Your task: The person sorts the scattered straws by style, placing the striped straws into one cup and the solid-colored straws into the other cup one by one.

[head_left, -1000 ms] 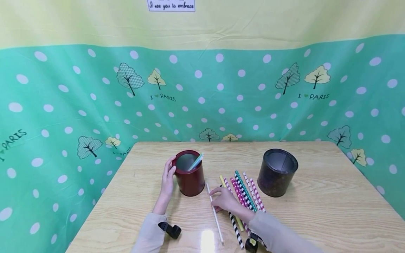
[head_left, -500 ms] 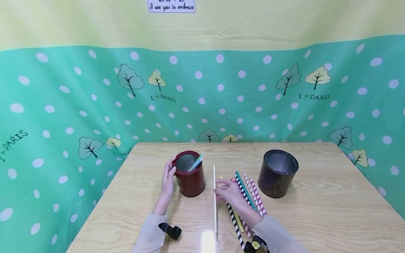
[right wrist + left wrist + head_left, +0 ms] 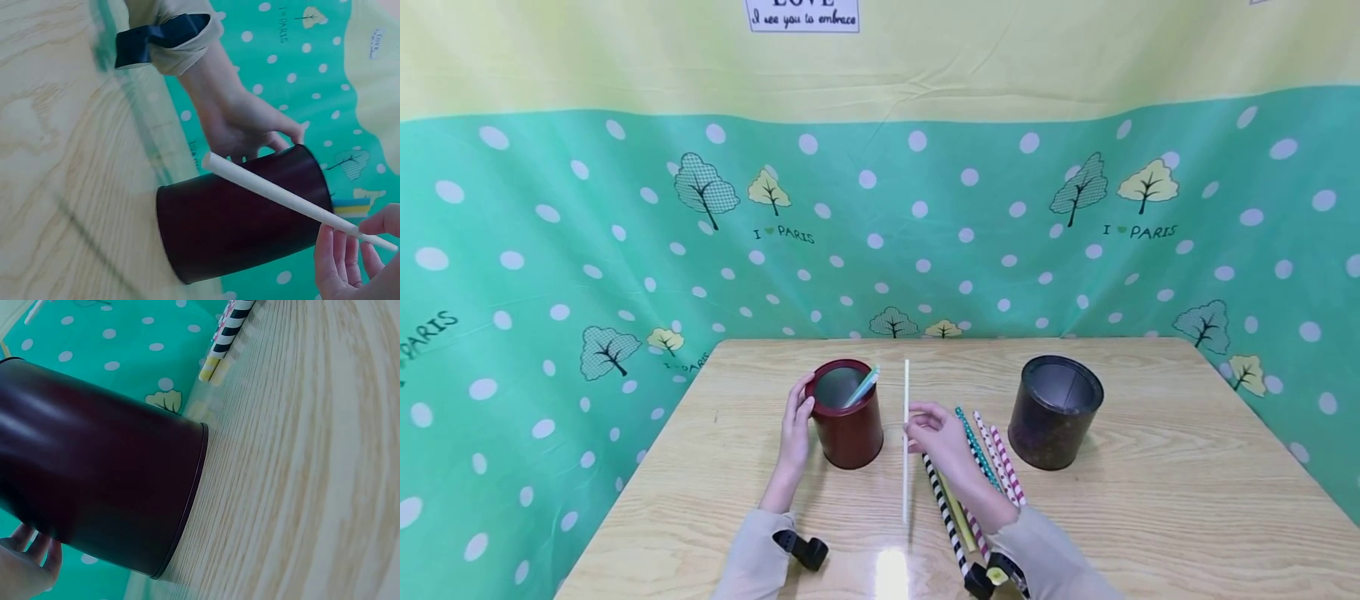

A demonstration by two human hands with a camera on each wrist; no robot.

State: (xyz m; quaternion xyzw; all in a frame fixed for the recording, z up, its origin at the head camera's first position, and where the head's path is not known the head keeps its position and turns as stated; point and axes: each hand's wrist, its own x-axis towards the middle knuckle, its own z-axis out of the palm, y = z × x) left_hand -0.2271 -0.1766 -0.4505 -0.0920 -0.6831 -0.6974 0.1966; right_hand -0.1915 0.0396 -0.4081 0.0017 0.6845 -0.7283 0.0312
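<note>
A dark red can (image 3: 848,437) stands upright on the table, with a couple of light blue straws (image 3: 862,387) leaning out of its mouth. My left hand (image 3: 795,425) holds the can at its left side, thumb and fingers near the rim; the left wrist view shows some fingers (image 3: 37,550) against its wall. Between thumb and fingers my right hand (image 3: 946,442) pinches a plain white straw (image 3: 906,483) just right of the can. In the right wrist view this straw (image 3: 275,195) slants in front of the can, its lower end off the table.
Several patterned straws lie under and beside my right forearm, among them a black-striped one (image 3: 947,517), a yellow one (image 3: 958,518) and a pink-striped one (image 3: 1007,465). Farther right stands a black can (image 3: 1051,425). A green dotted curtain (image 3: 820,275) hangs behind the table (image 3: 1165,475).
The white straw, lying on the table a second ago, is now lifted and turned more upright by my right hand, which moved up and slightly right. My left hand stays on the red can.
</note>
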